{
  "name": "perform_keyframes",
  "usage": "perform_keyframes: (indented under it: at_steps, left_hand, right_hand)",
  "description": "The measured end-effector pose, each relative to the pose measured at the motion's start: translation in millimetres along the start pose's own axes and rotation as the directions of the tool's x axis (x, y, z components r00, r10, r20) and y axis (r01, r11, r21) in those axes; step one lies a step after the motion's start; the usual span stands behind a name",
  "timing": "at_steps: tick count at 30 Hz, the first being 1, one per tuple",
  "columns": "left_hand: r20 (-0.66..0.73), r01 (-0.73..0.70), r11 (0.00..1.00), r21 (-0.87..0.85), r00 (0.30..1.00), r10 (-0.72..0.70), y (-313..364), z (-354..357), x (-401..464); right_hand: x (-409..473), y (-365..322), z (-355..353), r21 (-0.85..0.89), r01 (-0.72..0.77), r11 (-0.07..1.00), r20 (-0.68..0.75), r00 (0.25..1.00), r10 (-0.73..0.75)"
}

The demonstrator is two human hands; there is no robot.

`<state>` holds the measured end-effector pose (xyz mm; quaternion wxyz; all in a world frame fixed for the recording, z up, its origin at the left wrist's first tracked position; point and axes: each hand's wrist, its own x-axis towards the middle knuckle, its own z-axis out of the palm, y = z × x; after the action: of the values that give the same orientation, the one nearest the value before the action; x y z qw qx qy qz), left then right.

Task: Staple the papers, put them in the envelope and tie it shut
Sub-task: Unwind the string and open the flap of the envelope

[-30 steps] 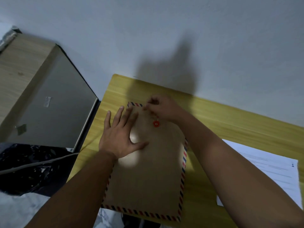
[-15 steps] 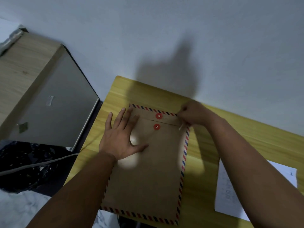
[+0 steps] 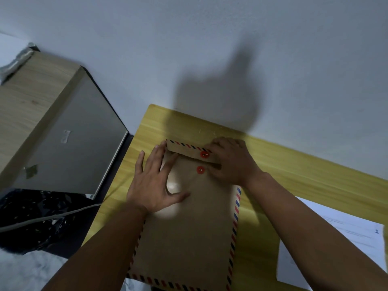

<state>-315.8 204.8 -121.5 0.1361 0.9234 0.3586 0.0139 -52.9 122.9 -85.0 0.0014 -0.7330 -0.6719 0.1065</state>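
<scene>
I have a single view to work from, a wide-angle camera worn on the person's head. It looks forward and steeply down onto the yellow counter (image 3: 294,179) from the person's own side, close enough that both forearms run in from my bottom edge. The lens tilts a little: the counter's far edge climbs from lower right to upper left, ending at its far left corner, with a pale wall (image 3: 189,49) behind filling the upper half. The counter's near edge is out of frame. Off its left edge I see a lower surface with a closed laptop (image 3: 69,148). Straight lines bow near the borders.
</scene>
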Motion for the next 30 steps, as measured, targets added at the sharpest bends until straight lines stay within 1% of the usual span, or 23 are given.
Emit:
perform_keyframes:
  at_steps: [2, 5, 7, 9, 12, 14, 16, 17, 19, 20, 21, 22, 23, 24, 25, 26, 28, 30]
  left_hand:
    - [0.002, 0.003, 1.000, 0.007, 1.000, -0.003, 0.4, 0.6, 0.0]
    - [-0.022, 0.007, 1.000, -0.003, 1.000, -0.007, 1.0, 1.8, -1.3]
    - [-0.027, 0.008, 1.000, -0.016, 1.000, -0.008, 1.4, 1.1, -2.4]
    - [-0.009, 0.008, 1.000, -0.020, 1.000, -0.008, 1.3, -0.7, -2.8]
    - [0.077, 0.002, 1.000, -0.023, 0.997, 0.000, 5.0, -8.1, -5.7]
    - [0.102, -0.047, 0.999, -0.025, 0.994, 0.049, 19.8, -15.0, -12.8]
    - [0.070, -0.132, 0.991, -0.030, 0.989, 0.134, 46.1, -24.8, -24.4]
    - [0.043, -0.151, 0.986, -0.063, 0.987, 0.154, 62.6, -32.6, -31.2]
    - [-0.031, -0.155, 0.974, -0.168, 0.988, 0.152, 96.9, -52.9, -46.6]
    - [-0.074, -0.133, 0.962, -0.237, 0.990, 0.119, 113.5, -65.2, -53.4]
    - [-0.084, -0.077, 0.942, -0.328, 0.995, 0.052, 128.3, -76.5, -59.5]
    - [-0.055, 0.005, 0.897, -0.442, 0.998, -0.032, 143.0, -92.5, -65.1]
    - [-0.010, 0.096, 0.819, -0.566, 0.992, -0.123, 157.0, -110.7, -70.0]
    - [0.044, 0.182, 0.719, -0.671, 0.978, -0.206, 169.4, -126.1, -72.7]
    - [0.097, 0.239, 0.633, -0.737, 0.963, -0.251, 180.6, -140.6, -75.3]
    - [0.122, 0.254, 0.583, -0.772, 0.959, -0.256, 190.9, -154.7, -77.8]
    - [0.125, 0.235, 0.550, -0.801, 0.965, -0.231, 205.6, -174.8, -82.2]
    - [0.135, 0.231, 0.489, -0.841, 0.966, -0.222, 212.1, -182.4, -83.9]
  right_hand:
    - [-3.3, 2.1, 5.2, 0.028, 0.009, 1.000, -0.014, 1.000, -0.009]
    - [-7.2, 4.0, 12.7, 0.036, 0.018, 0.999, -0.132, 0.991, -0.013]
    - [-10.6, 1.2, 10.3, 0.113, -0.031, 0.993, -0.160, 0.986, 0.049]
    - [-16.5, -4.2, -2.5, 0.230, -0.129, 0.965, -0.120, 0.980, 0.160]
    - [-33.9, -13.5, -34.2, 0.398, -0.268, 0.878, -0.073, 0.944, 0.321]
    - [-48.9, -19.0, -62.4, 0.449, -0.322, 0.834, -0.034, 0.926, 0.376]
    - [-66.1, -24.1, -90.8, 0.473, -0.369, 0.800, 0.030, 0.914, 0.404]
    - [-76.1, -27.5, -105.0, 0.496, -0.394, 0.774, 0.058, 0.904, 0.424]
    - [-100.0, -35.4, -130.9, 0.545, -0.431, 0.719, 0.072, 0.879, 0.472]
    - [-112.8, -40.6, -144.3, 0.566, -0.446, 0.693, 0.071, 0.864, 0.498]
    - [-125.7, -45.0, -154.6, 0.585, -0.459, 0.669, 0.073, 0.851, 0.520]
    - [-139.9, -51.3, -165.9, 0.604, -0.465, 0.647, 0.078, 0.843, 0.533]
    - [-154.5, -58.9, -176.6, 0.633, -0.463, 0.621, 0.082, 0.837, 0.540]
    - [-168.6, -66.4, -184.8, 0.667, -0.454, 0.590, 0.082, 0.833, 0.548]
    - [-181.5, -74.1, -191.8, 0.708, -0.435, 0.556, 0.071, 0.828, 0.556]
    - [-193.4, -82.3, -198.2, 0.746, -0.413, 0.522, 0.056, 0.821, 0.569]
    - [-211.9, -97.1, -207.0, 0.808, -0.360, 0.468, 0.009, 0.800, 0.600]
    - [-224.1, -105.3, -209.3, 0.849, -0.314, 0.424, -0.030, 0.774, 0.633]
